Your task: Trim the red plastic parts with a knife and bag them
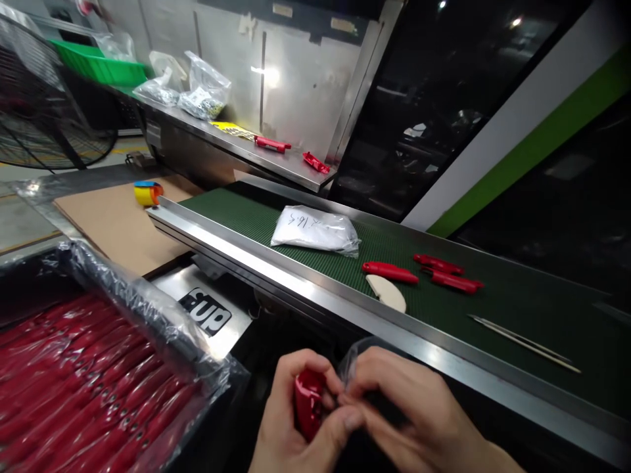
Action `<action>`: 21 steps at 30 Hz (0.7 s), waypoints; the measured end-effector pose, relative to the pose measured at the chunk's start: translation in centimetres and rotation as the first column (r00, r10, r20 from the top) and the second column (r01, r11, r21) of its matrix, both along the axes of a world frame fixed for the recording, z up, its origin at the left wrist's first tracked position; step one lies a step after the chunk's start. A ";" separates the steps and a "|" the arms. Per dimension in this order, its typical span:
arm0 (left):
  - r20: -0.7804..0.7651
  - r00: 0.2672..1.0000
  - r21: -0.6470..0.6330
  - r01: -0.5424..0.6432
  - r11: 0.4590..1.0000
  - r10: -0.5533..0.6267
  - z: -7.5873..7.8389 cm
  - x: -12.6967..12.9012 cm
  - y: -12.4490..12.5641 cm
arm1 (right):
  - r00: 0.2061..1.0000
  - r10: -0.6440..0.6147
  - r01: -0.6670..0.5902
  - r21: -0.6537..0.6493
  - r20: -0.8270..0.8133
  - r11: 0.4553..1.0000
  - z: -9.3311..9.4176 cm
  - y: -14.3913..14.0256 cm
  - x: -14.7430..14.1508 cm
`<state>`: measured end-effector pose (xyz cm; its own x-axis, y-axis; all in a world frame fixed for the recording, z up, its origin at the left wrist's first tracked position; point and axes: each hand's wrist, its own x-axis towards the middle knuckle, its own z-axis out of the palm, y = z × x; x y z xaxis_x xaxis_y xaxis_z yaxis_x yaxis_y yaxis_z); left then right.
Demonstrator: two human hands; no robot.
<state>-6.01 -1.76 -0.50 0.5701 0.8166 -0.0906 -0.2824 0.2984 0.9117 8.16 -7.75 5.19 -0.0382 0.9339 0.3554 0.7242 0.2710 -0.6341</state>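
The left hand [290,420] and the right hand [414,414] met low in the view, just in front of the conveyor's near rail, fingers touching each other. The left hand was closed around a red plastic handle [308,401], thumb across its lower end, and the right hand pinched at the top of that handle together with the edge of a thin clear bag [357,358] that rose crumpled above its fingers. To the left of the hands stood a bin [162,322] lined with clear plastic and packed with rows of the same red handles. Beyond the hands ran the green conveyor belt [493,309] with its metal rail. On the belt lay three more red handles [389,271], one of them touching a cream curved piece [387,292], the other two just beside each other further right. A white bag with handwriting [315,230] lay on the belt further left, and a pair of tweezers [522,341] lay well apart to the right. Behind the belt, a steel table [221,141] carried clear bags of small parts [200,95] and two red pieces. A roll of yellow tape [148,192] sat on a sheet of cardboard [113,220] at the left.
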 end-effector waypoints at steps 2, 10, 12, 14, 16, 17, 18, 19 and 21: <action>-0.026 0.998 -0.041 0.059 0.997 -0.060 -0.3 -0.1 -0.3 | 0.998 -0.014 0.006 -0.131 -0.058 0.991 -0.7 -1.1 -0.3; -0.328 0.933 0.382 -0.010 0.924 0.146 -2.2 0.3 -0.9 | 0.941 -0.338 0.334 -0.108 -0.018 0.936 -3.8 -3.0 0.2; -0.330 0.910 0.572 -0.018 0.820 0.251 -2.8 0.3 -0.4 | 0.970 -0.231 0.238 -0.092 0.080 0.967 -3.8 -2.9 0.3; -0.349 0.893 0.693 0.043 0.719 0.284 -3.2 0.1 0.2 | 0.976 -0.190 0.202 -0.113 0.106 0.973 -3.2 -2.8 0.4; -0.403 0.876 0.770 0.168 0.615 0.266 -3.2 -0.3 0.5 | 0.985 -0.165 0.171 -0.173 0.052 0.970 -2.3 -2.6 0.2; -0.421 0.870 0.804 0.227 0.550 0.257 -3.1 -0.5 0.6 | 0.990 -0.138 0.136 -0.217 0.004 0.967 -1.9 -2.5 0.0; -0.429 0.864 0.834 0.268 0.482 0.262 -3.0 -0.6 0.5 | 0.992 -0.117 0.099 -0.261 -0.051 0.960 -1.5 -2.4 -0.3; -0.422 0.862 0.864 0.288 0.412 0.281 -3.0 -0.7 0.4 | 0.989 -0.103 0.069 -0.295 -0.102 0.953 -1.2 -2.3 -0.5; -0.381 0.862 0.911 0.290 0.292 0.333 -3.0 -0.7 0.2 | 0.978 -0.111 0.056 -0.291 -0.175 0.955 -0.8 -2.4 -1.0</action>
